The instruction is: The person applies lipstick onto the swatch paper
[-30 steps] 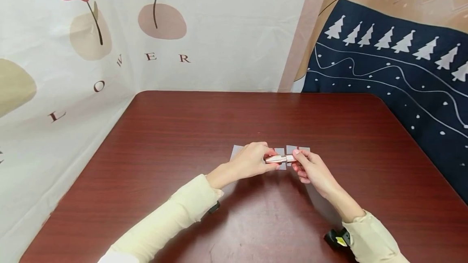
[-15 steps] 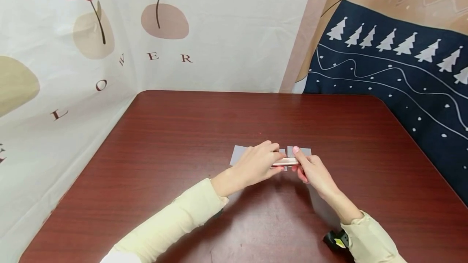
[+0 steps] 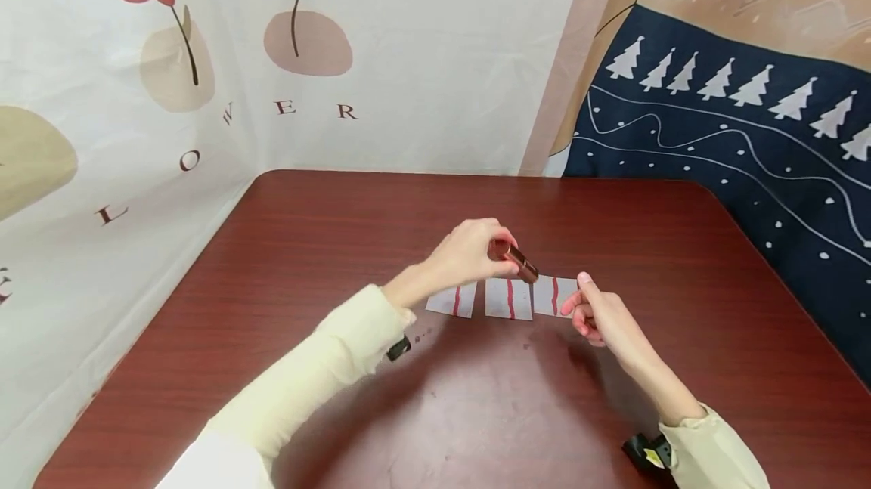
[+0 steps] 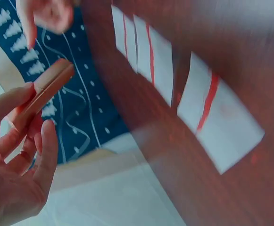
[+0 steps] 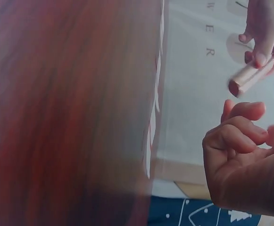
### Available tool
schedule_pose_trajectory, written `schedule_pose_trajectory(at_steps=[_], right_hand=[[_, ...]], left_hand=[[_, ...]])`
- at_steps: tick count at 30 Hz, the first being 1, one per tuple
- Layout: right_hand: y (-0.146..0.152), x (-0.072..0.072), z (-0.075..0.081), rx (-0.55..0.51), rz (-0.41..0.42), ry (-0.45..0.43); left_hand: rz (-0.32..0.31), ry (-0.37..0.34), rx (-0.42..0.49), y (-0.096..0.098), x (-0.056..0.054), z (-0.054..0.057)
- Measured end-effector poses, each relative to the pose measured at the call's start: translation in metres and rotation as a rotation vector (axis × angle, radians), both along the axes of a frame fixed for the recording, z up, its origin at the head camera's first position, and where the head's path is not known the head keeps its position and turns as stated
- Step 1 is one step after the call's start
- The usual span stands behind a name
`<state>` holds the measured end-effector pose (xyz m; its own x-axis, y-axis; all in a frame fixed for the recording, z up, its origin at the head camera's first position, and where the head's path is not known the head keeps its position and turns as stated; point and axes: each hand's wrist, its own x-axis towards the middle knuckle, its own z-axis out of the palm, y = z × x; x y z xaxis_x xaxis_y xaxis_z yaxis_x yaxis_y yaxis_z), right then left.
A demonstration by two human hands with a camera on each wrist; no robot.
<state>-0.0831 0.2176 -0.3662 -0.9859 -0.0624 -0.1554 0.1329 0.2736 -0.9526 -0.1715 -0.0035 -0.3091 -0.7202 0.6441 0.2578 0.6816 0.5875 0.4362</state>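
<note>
My left hand holds a capped, rose-gold lipstick tube above the table, between thumb and fingers. The tube slants down to the right in the head view; in the left wrist view the whole lipstick looks closed, its far end free. To its right, my right hand hovers apart from it with thumb raised, fingers loosely bent and nothing held. Below the hands lie three white paper pieces in a row: a left paper, a middle paper and a right paper, each crossed by a red stroke.
The papers lie on a dark red-brown wooden table. Behind it hangs a white printed cloth, with a navy cloth with white trees at right. A black wrist device shows by the right sleeve.
The two lipstick parts, joined by both hands earlier, are now one closed tube. My left hand has lifted it up and away, my right hand has let go, and the red-marked papers are uncovered.
</note>
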Motion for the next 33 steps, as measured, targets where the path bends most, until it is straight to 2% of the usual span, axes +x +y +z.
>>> schedule_pose_trajectory(at_steps=[3, 5, 9, 12, 15, 19, 23, 26, 28, 31, 33], right_hand=[[0.006, 0.006, -0.001, 0.03, 0.036, -0.011], [0.01, 0.009, -0.001, 0.055, 0.056, -0.011], [0.016, 0.014, -0.001, 0.101, 0.067, -0.004], [0.018, 0.017, -0.003, 0.119, 0.067, -0.01], [0.02, 0.021, -0.005, 0.122, 0.06, -0.024], [0.023, 0.024, -0.009, 0.1, 0.038, -0.026], [0.025, 0.024, -0.009, 0.083, 0.028, 0.008], [0.028, 0.023, -0.005, 0.114, 0.007, 0.064], [0.034, 0.02, -0.001, 0.179, -0.016, 0.129], [0.045, 0.013, 0.007, 0.353, -0.016, 0.226], [0.053, 0.006, 0.011, 0.486, 0.023, 0.273]], left_hand=[[0.027, -0.066, -0.049, 0.002, -0.021, 0.001], [0.043, -0.089, -0.086, 0.003, -0.034, -0.005], [0.068, -0.139, -0.159, 0.006, -0.051, -0.023], [0.077, -0.159, -0.182, 0.007, -0.057, -0.037], [0.059, -0.169, -0.157, 0.008, -0.059, -0.051], [0.009, -0.177, -0.104, 0.008, -0.059, -0.062], [0.013, -0.213, -0.105, 0.003, -0.058, -0.064], [0.038, -0.24, -0.121, -0.006, -0.053, -0.06], [0.049, -0.249, -0.127, -0.016, -0.048, -0.055], [0.07, -0.233, -0.144, -0.035, -0.04, -0.043], [0.082, -0.207, -0.156, -0.05, -0.034, -0.037]])
